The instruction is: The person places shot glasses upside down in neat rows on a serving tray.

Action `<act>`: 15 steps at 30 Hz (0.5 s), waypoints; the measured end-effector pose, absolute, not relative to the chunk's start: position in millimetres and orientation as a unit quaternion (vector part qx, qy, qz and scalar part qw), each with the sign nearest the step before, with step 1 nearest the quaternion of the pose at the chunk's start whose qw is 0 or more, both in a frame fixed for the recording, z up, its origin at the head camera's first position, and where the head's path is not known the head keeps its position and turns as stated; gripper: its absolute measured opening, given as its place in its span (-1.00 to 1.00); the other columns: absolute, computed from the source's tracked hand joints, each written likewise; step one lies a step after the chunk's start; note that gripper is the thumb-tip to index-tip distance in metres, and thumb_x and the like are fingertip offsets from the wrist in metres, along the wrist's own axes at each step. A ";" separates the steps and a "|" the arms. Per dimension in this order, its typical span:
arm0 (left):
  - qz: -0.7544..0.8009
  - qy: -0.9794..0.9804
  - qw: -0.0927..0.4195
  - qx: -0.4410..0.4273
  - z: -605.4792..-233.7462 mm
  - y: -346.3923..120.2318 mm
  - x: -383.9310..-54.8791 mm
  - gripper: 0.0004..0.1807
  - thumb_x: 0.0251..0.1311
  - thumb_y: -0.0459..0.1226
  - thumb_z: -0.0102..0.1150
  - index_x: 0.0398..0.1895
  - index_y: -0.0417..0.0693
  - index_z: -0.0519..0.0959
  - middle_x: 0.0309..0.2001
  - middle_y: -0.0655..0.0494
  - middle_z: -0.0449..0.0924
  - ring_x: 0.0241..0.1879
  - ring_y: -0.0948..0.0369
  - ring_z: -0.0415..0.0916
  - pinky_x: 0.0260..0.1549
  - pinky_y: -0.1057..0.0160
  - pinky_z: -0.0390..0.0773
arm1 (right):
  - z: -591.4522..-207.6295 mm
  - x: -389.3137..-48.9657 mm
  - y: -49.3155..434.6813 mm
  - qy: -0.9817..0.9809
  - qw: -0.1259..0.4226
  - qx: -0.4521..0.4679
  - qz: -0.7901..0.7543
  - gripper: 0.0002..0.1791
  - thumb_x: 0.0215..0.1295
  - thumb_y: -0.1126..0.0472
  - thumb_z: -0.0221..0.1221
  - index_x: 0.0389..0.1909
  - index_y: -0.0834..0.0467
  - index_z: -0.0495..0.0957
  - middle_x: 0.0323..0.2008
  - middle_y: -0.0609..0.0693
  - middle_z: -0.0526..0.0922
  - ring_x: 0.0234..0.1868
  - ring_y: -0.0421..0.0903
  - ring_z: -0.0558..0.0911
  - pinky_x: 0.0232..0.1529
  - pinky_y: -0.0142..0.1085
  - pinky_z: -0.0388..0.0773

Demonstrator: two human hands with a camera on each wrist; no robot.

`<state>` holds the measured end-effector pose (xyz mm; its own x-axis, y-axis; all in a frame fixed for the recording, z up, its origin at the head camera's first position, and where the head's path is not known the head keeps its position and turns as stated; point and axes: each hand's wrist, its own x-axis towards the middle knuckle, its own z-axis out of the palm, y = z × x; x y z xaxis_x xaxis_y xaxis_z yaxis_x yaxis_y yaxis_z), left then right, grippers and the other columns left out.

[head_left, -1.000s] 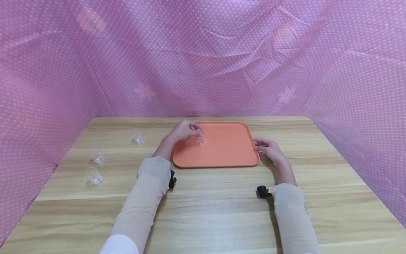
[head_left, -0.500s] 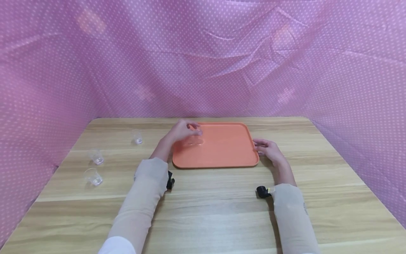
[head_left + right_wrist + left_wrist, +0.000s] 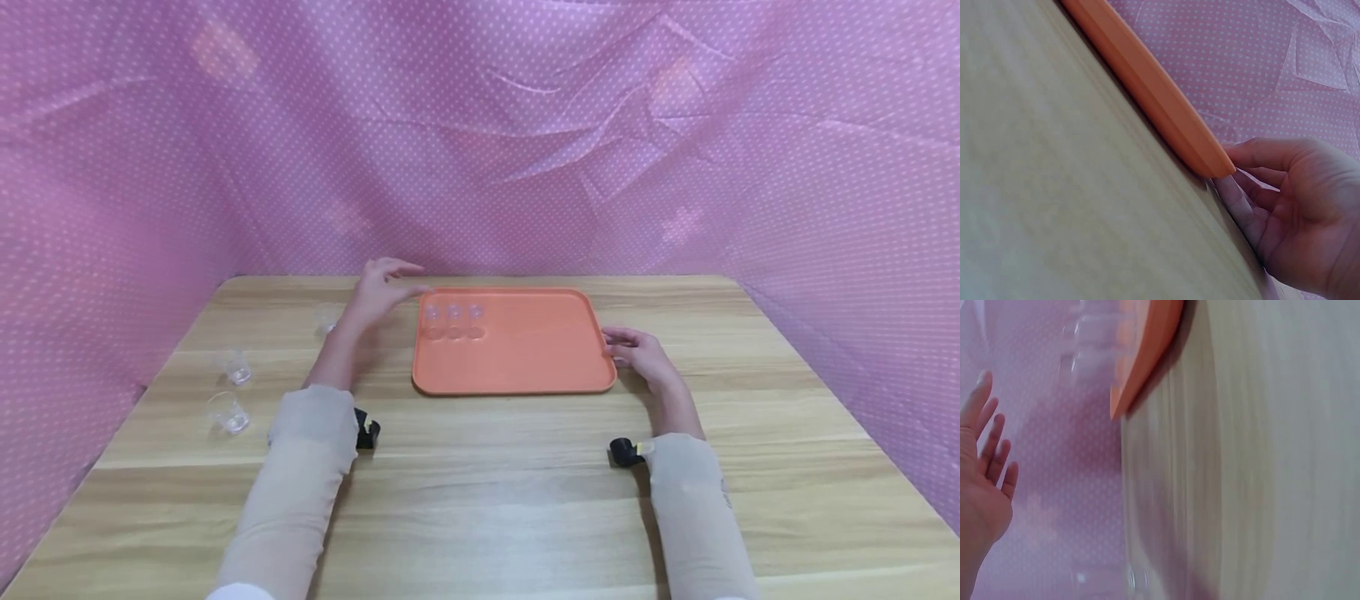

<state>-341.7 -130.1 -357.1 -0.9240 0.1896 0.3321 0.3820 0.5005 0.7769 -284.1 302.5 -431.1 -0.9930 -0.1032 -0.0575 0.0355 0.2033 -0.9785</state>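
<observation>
My left hand [image 3: 378, 287] is raised beside the far left corner of the orange tray [image 3: 536, 358], thumb and fingers apart with nothing between them. In the left wrist view that hand [image 3: 982, 481] shows loosely spread. Three small clear cups stand side by side in a row on the tray's left part; the rightmost cup [image 3: 476, 321] is nearest the middle. At the tray's right edge my right hand [image 3: 637, 354] holds the rim. The right wrist view has its fingertips above and below the tray's edge [image 3: 1166, 106].
More clear cups stand on the wooden table [image 3: 480, 500] at the left: a back cup [image 3: 327, 319] partly behind the left forearm, a middle cup [image 3: 238, 367] and a front cup [image 3: 234, 415]. A pink dotted curtain [image 3: 480, 167] encloses the back and sides.
My left hand has let go of a cup on the tray and moved left and up off it, uncovering the row of three. The right hand stays at the tray's edge.
</observation>
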 end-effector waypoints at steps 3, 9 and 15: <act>-0.484 -0.852 0.149 -0.136 -357.3 -147.2 -338.6 -0.53 -0.03 -0.19 0.37 -0.03 -0.18 0.56 0.04 -0.07 0.43 0.00 -0.04 0.26 0.05 0.00 0.22 | -430.5 -284.1 302.1 0.776 0.054 -0.020 -0.628 -0.50 0.26 0.42 0.04 0.22 0.45 0.22 0.12 0.42 0.32 -0.27 -0.29 0.57 -0.21 -0.38 0.55; -0.515 -0.838 0.173 -0.052 -368.9 -176.5 -329.4 -0.38 -0.08 -0.02 0.36 0.07 -0.11 0.51 0.14 -0.03 0.34 0.07 0.00 0.20 0.02 0.02 0.30 | -428.7 -282.8 301.8 0.779 0.056 -0.017 -0.624 -0.50 0.27 0.41 0.04 0.23 0.44 0.22 0.12 0.41 0.33 -0.27 -0.29 0.57 -0.21 -0.38 0.55; -0.531 -0.828 0.178 0.018 -381.0 -197.9 -319.3 -0.21 -0.13 0.09 0.33 0.22 0.00 0.38 0.29 0.01 0.10 0.24 0.00 0.03 0.17 -0.01 0.18 | -427.3 -281.8 301.4 0.782 0.056 -0.020 -0.620 -0.49 0.28 0.41 0.03 0.23 0.45 0.20 0.14 0.42 0.31 -0.26 -0.30 0.56 -0.19 -0.38 0.54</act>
<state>-319.3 -197.9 -381.0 -0.9362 -0.2181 0.2757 0.1597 0.4348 0.8863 -281.8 301.4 -427.3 -0.9930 -0.1010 -0.0617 0.0371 0.2294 -0.9726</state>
